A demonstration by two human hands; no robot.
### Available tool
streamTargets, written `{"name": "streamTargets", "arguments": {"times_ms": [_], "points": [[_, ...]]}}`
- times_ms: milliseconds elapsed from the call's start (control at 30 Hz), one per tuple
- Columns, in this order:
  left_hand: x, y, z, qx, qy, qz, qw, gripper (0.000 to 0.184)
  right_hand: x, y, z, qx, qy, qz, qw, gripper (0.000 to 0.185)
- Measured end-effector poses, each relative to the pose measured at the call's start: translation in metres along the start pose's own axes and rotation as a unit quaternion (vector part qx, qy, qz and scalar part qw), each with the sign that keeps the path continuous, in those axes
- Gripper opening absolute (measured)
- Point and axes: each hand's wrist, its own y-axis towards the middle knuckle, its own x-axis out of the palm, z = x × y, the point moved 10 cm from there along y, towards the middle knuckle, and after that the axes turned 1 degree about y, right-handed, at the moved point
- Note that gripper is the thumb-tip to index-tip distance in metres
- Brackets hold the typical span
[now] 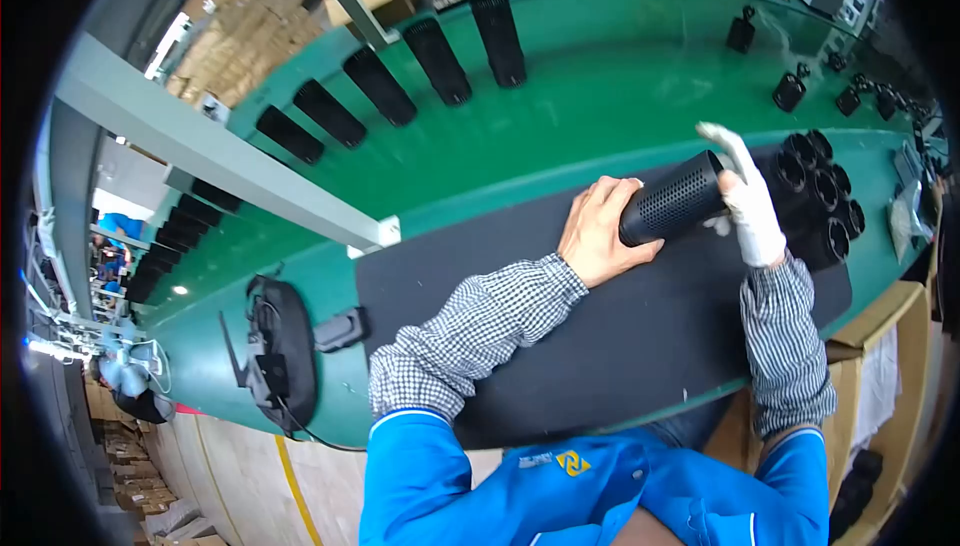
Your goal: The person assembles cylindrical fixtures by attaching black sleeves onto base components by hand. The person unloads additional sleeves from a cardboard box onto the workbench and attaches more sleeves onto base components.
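Note:
My left hand [600, 231] is bare and wraps around the lower end of a black perforated cylinder [672, 200], which is tilted with its open end up to the right. At that open end is my right hand [748, 208], in a white glove, with its thumb at the rim. One gloved finger stretches up past the rim, and others show partly below the cylinder. Whatever lies inside the cylinder is hidden. Beneath both hands lies a black mat [560, 346]. Several black cylinders [825, 191] stand grouped just right of my right hand.
A green conveyor belt [420, 166] runs behind the mat, carrying upright black cylinders [437, 61] and small black parts [789, 92]. A grey post [230, 156] rises at the left. Nearby are a black pouch [283, 356] and a cardboard box [890, 376].

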Motion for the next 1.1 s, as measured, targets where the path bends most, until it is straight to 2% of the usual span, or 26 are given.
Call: {"name": "streamTargets", "arguments": {"times_ms": [33, 67, 100, 133, 167, 233, 300, 367, 433, 500, 567, 633, 767, 800, 833, 867, 967, 1000, 1100], "points": [[-0.002, 0.009, -0.014, -0.006, -0.019, 0.024, 1.000, 0.075, -0.005, 0.003, 0.026, 0.018, 0.092, 0.028, 0.995, 0.054], [-0.005, 0.016, -0.028, -0.013, -0.043, 0.048, 0.998, 0.076, -0.008, 0.005, 0.043, -0.024, 0.030, 0.063, 0.997, 0.055], [-0.024, 0.038, -0.027, -0.041, -0.041, 0.032, 0.998, 0.078, -0.009, -0.002, 0.042, -0.033, -0.010, 0.088, 0.996, 0.056], [-0.030, 0.059, -0.042, -0.049, -0.054, 0.071, 0.995, 0.077, -0.009, -0.007, 0.051, -0.084, -0.157, 0.112, 0.978, 0.057], [-0.035, 0.083, -0.060, -0.054, -0.071, 0.112, 0.990, 0.076, -0.011, -0.011, 0.051, -0.133, -0.303, 0.138, 0.933, 0.058], [-0.031, 0.131, -0.114, -0.113, -0.190, 0.125, 0.967, 0.073, 0.006, -0.014, 0.036, -0.135, -0.394, 0.078, 0.906, 0.059], [-0.036, 0.174, -0.158, -0.102, -0.209, 0.160, 0.960, 0.072, 0.003, -0.010, 0.044, -0.109, -0.375, 0.076, 0.918, 0.051], [-0.049, 0.194, -0.178, -0.113, -0.193, 0.217, 0.950, 0.072, -0.003, -0.008, 0.050, -0.124, -0.343, 0.077, 0.928, 0.045], [-0.042, 0.213, -0.233, -0.146, -0.153, 0.236, 0.948, 0.078, -0.004, -0.011, 0.041, -0.116, -0.348, 0.077, 0.927, 0.042], [-0.037, 0.205, -0.252, -0.219, -0.084, 0.237, 0.943, 0.087, -0.001, -0.009, 0.041, -0.128, -0.370, 0.063, 0.918, 0.040], [-0.031, 0.204, -0.260, -0.195, -0.137, 0.213, 0.947, 0.095, -0.002, -0.009, 0.045, -0.118, -0.366, 0.055, 0.921, 0.040], [-0.025, 0.208, -0.284, -0.191, -0.071, 0.188, 0.961, 0.098, -0.002, -0.007, 0.051, -0.088, -0.365, 0.046, 0.926, 0.040], [-0.036, 0.164, -0.234, -0.225, -0.067, 0.287, 0.929, 0.098, -0.002, -0.008, 0.051, -0.111, -0.368, 0.055, 0.921, 0.038], [-0.037, 0.150, -0.206, -0.209, -0.065, 0.302, 0.928, 0.086, -0.003, -0.009, 0.052, -0.111, -0.356, 0.057, 0.926, 0.038], [-0.027, 0.137, -0.197, -0.223, -0.109, 0.276, 0.929, 0.083, -0.004, -0.009, 0.053, -0.113, -0.346, 0.058, 0.930, 0.038], [-0.023, 0.122, -0.168, -0.212, -0.119, 0.256, 0.936, 0.083, -0.006, -0.010, 0.052, -0.081, -0.345, 0.042, 0.934, 0.047], [-0.002, 0.081, -0.101, -0.168, -0.198, 0.193, 0.946, 0.077, -0.031, -0.026, 0.035, 0.022, -0.223, 0.103, 0.969, 0.060], [0.003, 0.070, -0.081, -0.161, -0.216, 0.167, 0.948, 0.076, -0.040, -0.031, 0.034, -0.003, -0.224, 0.144, 0.964, 0.072], [0.014, 0.047, -0.040, -0.135, -0.227, 0.122, 0.957, 0.074, -0.074, -0.052, 0.023, 0.027, -0.189, 0.277, 0.942, 0.078]]}}
